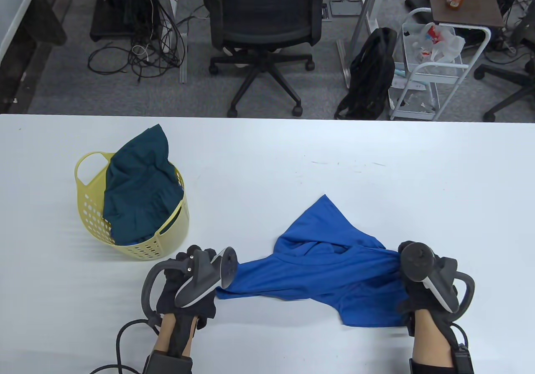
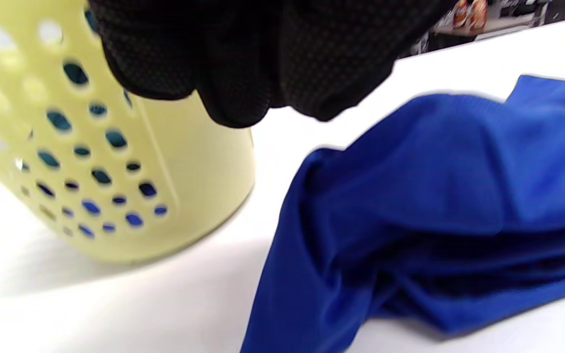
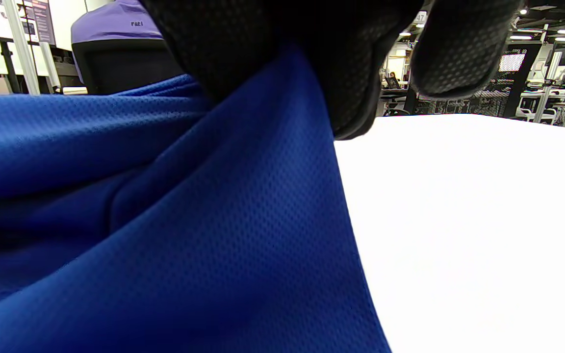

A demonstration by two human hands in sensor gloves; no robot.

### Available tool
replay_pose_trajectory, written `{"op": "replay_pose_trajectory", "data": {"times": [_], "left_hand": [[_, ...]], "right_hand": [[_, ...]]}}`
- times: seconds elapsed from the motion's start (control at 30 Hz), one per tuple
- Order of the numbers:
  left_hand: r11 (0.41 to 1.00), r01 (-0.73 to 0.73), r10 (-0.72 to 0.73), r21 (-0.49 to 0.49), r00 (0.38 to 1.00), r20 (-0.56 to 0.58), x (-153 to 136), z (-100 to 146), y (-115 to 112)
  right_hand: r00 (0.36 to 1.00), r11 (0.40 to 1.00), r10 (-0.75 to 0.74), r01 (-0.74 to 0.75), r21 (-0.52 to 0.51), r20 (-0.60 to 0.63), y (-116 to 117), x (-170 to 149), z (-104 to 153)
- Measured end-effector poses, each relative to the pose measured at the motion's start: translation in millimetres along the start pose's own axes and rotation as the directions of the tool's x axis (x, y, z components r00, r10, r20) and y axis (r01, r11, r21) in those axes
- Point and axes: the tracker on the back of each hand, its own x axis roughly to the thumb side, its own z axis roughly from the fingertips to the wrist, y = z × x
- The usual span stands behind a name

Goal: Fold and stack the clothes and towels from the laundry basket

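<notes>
Early stage, by the look of it. No folded pile is visible anywhere on the desk (image 1: 376, 152). One blue garment (image 1: 330, 265) is out of the basket and lies bunched and twisted across the lower middle of the table view, one corner pointing up toward frame centre. The right hand (image 1: 422, 282), at lower right, grips the garment's right end; the right wrist view shows gloved fingers (image 3: 282, 59) clamped on a gathered fold of blue cloth. The left hand (image 1: 190, 284), at lower left, sits at the garment's left end; its fingers curl in the left wrist view, but whether they actually pinch the cloth cannot be told. The two hands are well apart, with the cloth strung between them, likely being spread flat ahead of a first fold. The yellow basket (image 1: 90, 223) stands at left centre, just above the left hand, with a dark teal garment (image 1: 142, 190) heaped in it and rising over the rim. Blue also shows through the basket's lower holes in the left wrist view, so more may lie beneath. Judged remaining: flatten and fold the blue piece, then empty the basket and stack everything.
</notes>
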Motion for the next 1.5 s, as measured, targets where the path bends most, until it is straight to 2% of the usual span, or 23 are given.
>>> {"op": "replay_pose_trajectory", "data": {"times": [0.13,0.2,0.27,0.37,0.5,0.63,0.7,0.77,0.8,0.83,0.87,0.9,0.93,0.97,1.0,1.07,1.1,1.17,1.2,1.27,1.33,1.43,1.5], "left_hand": [[0.973,-0.207,0.189,0.099,0.967,0.169,13.1,-4.3,-5.2],[0.969,-0.246,0.248,-0.039,0.935,0.254,21.5,-21.3,-22.8],[0.974,-0.150,0.183,-0.170,0.963,0.198,23.8,-31.2,-36.9],[0.995,-0.100,0.100,0.004,0.992,0.082,15.4,-33.1,-39.0],[0.981,-0.062,0.077,0.185,0.994,-0.075,11.9,-20.6,-15.0],[0.929,0.233,-0.160,0.288,0.953,-0.256,18.5,-21.9,16.8],[0.912,0.230,-0.123,0.340,0.943,-0.308,14.1,-26.3,35.4],[0.932,0.100,0.008,0.349,0.956,-0.294,5.7,-33.3,54.1],[0.959,-0.055,0.129,0.277,0.958,-0.257,-0.7,-41.6,62.3],[0.954,-0.244,0.279,0.177,0.936,-0.215,-7.3,-51.6,65.9],[0.873,-0.488,0.480,0.004,0.858,-0.185,-14.3,-69.6,63.8],[0.785,-0.607,0.581,-0.125,0.791,-0.193,-16.4,-83.5,59.6],[0.631,-0.712,0.682,-0.308,0.698,-0.217,-16.2,-108.7,48.4],[0.557,-0.743,0.671,-0.371,0.666,-0.325,-11.8,-131.9,35.9],[0.568,-0.731,0.612,-0.378,0.683,-0.399,-9.0,-148.8,29.7],[0.722,-0.691,0.625,0.020,0.640,-0.448,-10.5,-165.0,53.3],[0.712,-0.610,0.701,0.347,0.642,-0.310,-11.2,-164.8,81.0],[0.566,-0.472,0.661,0.675,0.750,-0.030,-17.2,-150.6,144.4],[0.503,-0.448,0.630,0.739,0.775,0.041,-20.7,-139.8,168.8],[0.294,-0.437,0.539,0.850,0.810,0.230,-34.8,-99.9,216.8],[0.198,-0.373,0.413,0.906,0.870,0.268,-46.6,-69.9,230.5],[0.140,-0.313,0.287,0.939,0.921,0.264,-57.0,-37.1,218.7],[0.242,-0.235,0.221,0.941,0.958,0.182,-50.9,-21.2,189.2]], "right_hand": [[1.000,1.000,-0.005,0.005,-0.004,0.002,0.2,0.0,0.2],[1.000,1.000,-0.002,0.002,-0.003,0.004,0.3,0.3,0.6],[1.000,1.000,-0.012,0.012,0.001,0.004,-0.5,-0.7,0.6],[0.998,0.997,-0.060,0.059,0.048,0.018,-5.7,-3.8,0.5],[0.999,0.999,-0.050,0.050,0.008,0.020,-22.1,-3.3,2.5],[0.999,0.995,0.018,-0.013,-0.104,0.045,-51.7,-4.3,3.0],[0.997,0.983,-0.042,0.052,-0.175,0.060,-73.6,-7.5,2.1],[0.979,0.973,-0.183,0.193,-0.126,0.087,-87.2,-13.8,-4.9],[0.931,0.934,-0.353,0.356,-0.016,0.095,-90.4,-19.6,-15.2],[0.833,0.833,-0.548,0.536,0.139,0.072,-88.2,-25.7,-29.0],[0.692,0.654,-0.721,0.687,0.316,-0.012,-79.3,-30.0,-47.4],[0.624,0.553,-0.778,0.735,0.393,-0.072,-71.8,-30.7,-58.4],[0.545,0.391,-0.807,0.783,0.484,-0.229,-52.9,-28.2,-80.8],[0.571,0.362,-0.739,0.785,0.503,-0.359,-37.4,-24.7,-95.2],[0.640,0.433,-0.636,0.759,0.487,-0.431,-32.5,-21.5,-106.1],[0.741,0.726,-0.600,0.663,0.185,-0.301,-63.2,-4.6,-114.6],[0.747,0.755,-0.655,0.651,-0.075,-0.116,-93.8,8.4,-114.6],[0.689,0.593,-0.692,0.712,-0.376,0.216,-141.4,21.5,-109.8],[0.622,0.497,-0.706,0.776,-0.389,0.338,-169.6,24.1,-102.7],[0.434,0.287,-0.723,0.896,-0.338,0.537,-209.2,18.6,-80.0],[0.250,0.111,-0.686,0.964,-0.241,0.684,-226.2,7.1,-59.7],[0.204,0.105,-0.596,0.979,-0.176,0.777,-223.8,-6.6,-39.8],[0.278,0.232,-0.577,0.957,-0.173,0.768,-200.7,-15.4,-33.7]]}}
